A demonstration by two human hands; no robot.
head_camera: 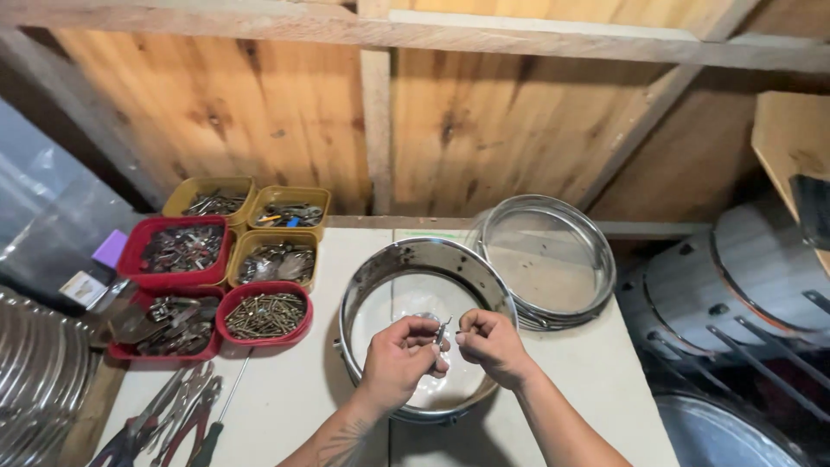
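My left hand (399, 357) and my right hand (491, 343) meet over a shiny metal drum shell (372, 275) with a clear head that lies flat on the white table (294, 389). Between the fingers of both hands sits a small metal fitting (442, 331), a bolt or lug, held upright. The left fingers pinch its lower part and the right fingertips touch it from the right. A second chrome drum shell (553, 259) leans behind the first one, to the right.
Yellow and red tubs (226, 270) of screws and metal parts stand at the left. Pliers and a screwdriver (186, 415) lie at the front left. White drums (735, 285) are stacked at the right. A wooden wall (432, 121) closes the back.
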